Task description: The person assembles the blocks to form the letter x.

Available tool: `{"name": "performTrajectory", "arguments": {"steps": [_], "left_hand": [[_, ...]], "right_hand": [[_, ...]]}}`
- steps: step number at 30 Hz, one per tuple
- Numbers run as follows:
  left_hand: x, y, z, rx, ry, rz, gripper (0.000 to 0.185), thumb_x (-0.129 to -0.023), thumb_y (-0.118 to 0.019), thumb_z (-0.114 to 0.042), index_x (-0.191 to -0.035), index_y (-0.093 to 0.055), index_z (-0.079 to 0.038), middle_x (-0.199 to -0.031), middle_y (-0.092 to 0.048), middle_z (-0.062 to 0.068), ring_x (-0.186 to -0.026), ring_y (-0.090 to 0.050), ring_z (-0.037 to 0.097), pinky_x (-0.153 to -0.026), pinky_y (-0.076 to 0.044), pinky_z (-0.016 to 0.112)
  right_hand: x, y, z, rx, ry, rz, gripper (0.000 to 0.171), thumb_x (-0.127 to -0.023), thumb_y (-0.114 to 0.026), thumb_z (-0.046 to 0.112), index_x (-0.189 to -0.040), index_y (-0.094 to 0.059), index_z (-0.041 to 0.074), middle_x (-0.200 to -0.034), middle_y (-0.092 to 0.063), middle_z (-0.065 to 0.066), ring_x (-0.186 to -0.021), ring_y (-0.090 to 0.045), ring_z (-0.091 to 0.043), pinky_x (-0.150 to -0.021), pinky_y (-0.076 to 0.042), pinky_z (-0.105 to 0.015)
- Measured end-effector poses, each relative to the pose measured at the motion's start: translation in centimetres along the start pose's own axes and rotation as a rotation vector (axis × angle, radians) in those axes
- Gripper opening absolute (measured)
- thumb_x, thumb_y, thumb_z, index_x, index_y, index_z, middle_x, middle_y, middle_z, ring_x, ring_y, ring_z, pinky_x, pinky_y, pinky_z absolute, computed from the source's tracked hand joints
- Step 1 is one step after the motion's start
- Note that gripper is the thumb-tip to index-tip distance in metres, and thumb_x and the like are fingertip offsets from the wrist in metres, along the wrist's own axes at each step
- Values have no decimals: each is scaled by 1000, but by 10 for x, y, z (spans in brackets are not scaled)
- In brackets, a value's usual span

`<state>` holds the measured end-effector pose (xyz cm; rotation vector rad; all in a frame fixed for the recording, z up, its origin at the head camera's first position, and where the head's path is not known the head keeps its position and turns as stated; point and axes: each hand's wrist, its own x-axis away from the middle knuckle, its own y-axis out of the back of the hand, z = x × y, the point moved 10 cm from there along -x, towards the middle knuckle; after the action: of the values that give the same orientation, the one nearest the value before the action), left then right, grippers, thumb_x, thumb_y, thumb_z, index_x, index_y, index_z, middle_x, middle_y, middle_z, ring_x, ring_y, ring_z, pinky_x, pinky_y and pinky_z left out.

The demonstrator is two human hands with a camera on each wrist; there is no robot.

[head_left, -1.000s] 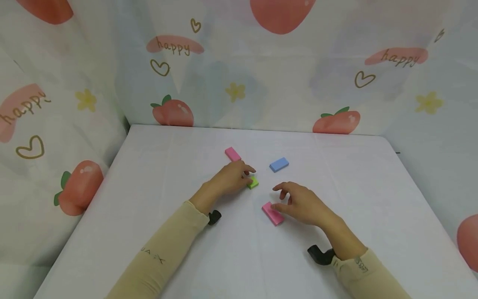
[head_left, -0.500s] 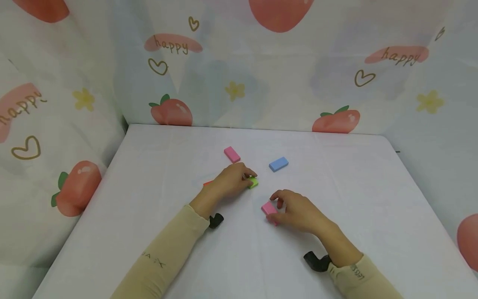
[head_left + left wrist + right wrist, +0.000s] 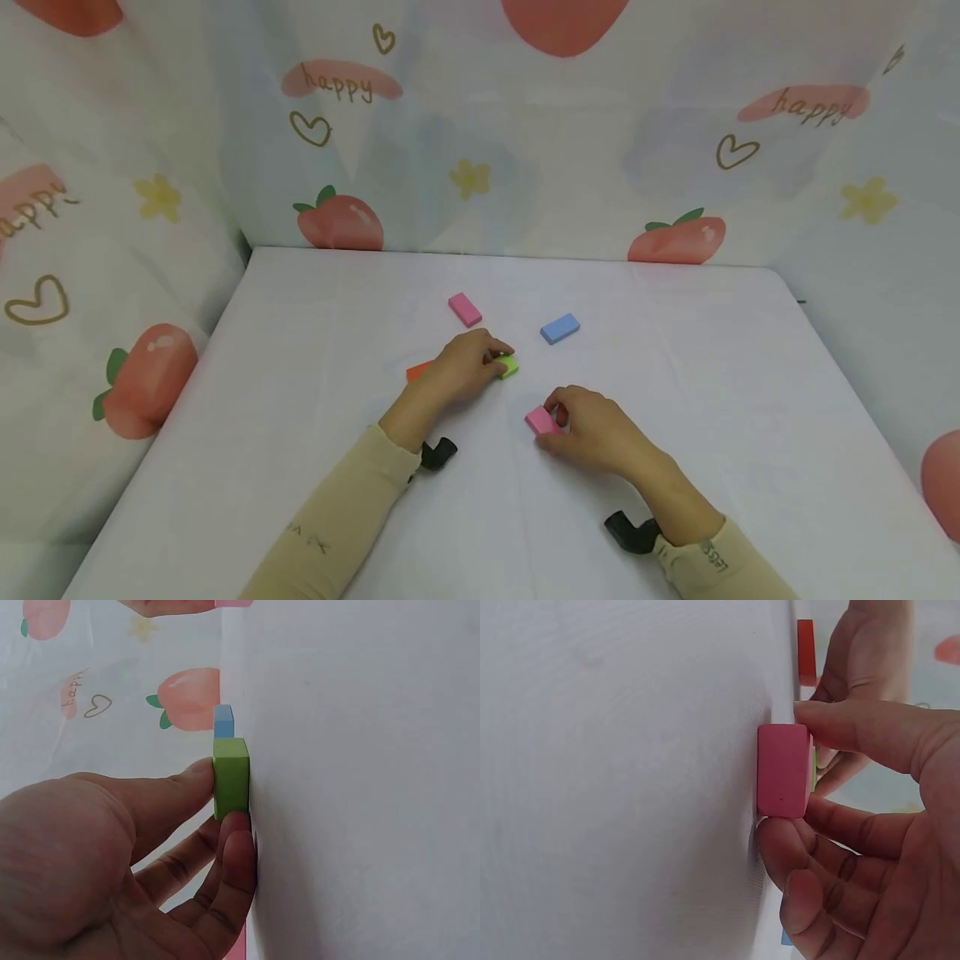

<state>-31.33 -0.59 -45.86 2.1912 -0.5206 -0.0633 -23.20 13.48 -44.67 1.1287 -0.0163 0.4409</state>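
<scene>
Right hand (image 3: 592,429) pinches pink block (image 3: 542,420) between thumb and fingers, block standing on edge on white desk (image 3: 300,350) near centre. Left hand (image 3: 461,367) pinches green block (image 3: 508,366), also on desk. Orange block (image 3: 417,370) just behind left hand. Second pink block (image 3: 464,308) and blue block (image 3: 559,328) lie farther back, apart.

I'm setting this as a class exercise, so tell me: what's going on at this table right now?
A person sits at a white table with small coloured blocks. The left hand pinches a green block between thumb and fingers; the right hand pinches a pink block, and both blocks touch the tabletop. Another pink block and a blue block lie flat farther back, untouched. An orange block shows partly behind the left hand.
</scene>
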Motion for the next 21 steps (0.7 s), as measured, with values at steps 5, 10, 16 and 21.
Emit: {"name": "performTrajectory", "arguments": {"steps": [5, 10, 16, 21], "left_hand": [[2, 0, 1, 27, 9, -17, 31, -92, -66, -26, -123, -67, -27, -102, -60, -7, -91, -56, 11, -81, -46, 28], [1, 5, -1, 52, 11, -38, 29, -92, -66, -26, -121, -68, -27, -102, -61, -8, -91, -56, 12, -82, -46, 29], [0, 2, 1, 44, 44, -26, 29, -93, -65, -28, -122, -68, -29, -103, -60, -8, -91, -55, 12, -81, -46, 28], [1, -3, 3, 47, 50, -22, 29, -92, -66, -27, -121, -68, -29, -102, -60, -8, -90, -55, 12, -81, -46, 28]], "right_hand": [[0, 1, -1, 0, -12, -7, 35, -78, -77, 32, -105, -65, 13, -78, -54, 4, -67, -48, -13, -61, -39, -28], [-2, 6, 0, -1, -13, -21, 34, -78, -76, 30, -105, -65, 13, -75, -53, 3, -65, -47, -13, -59, -38, -28], [-2, 5, 0, -21, -26, -19, 31, -78, -76, 28, -104, -65, 13, -73, -53, 3, -64, -47, -13, -58, -38, -28], [-1, 2, -2, -25, -38, -21, 31, -78, -76, 28, -104, -65, 14, -73, -53, 4, -65, -47, -13, -59, -38, -29]]}}
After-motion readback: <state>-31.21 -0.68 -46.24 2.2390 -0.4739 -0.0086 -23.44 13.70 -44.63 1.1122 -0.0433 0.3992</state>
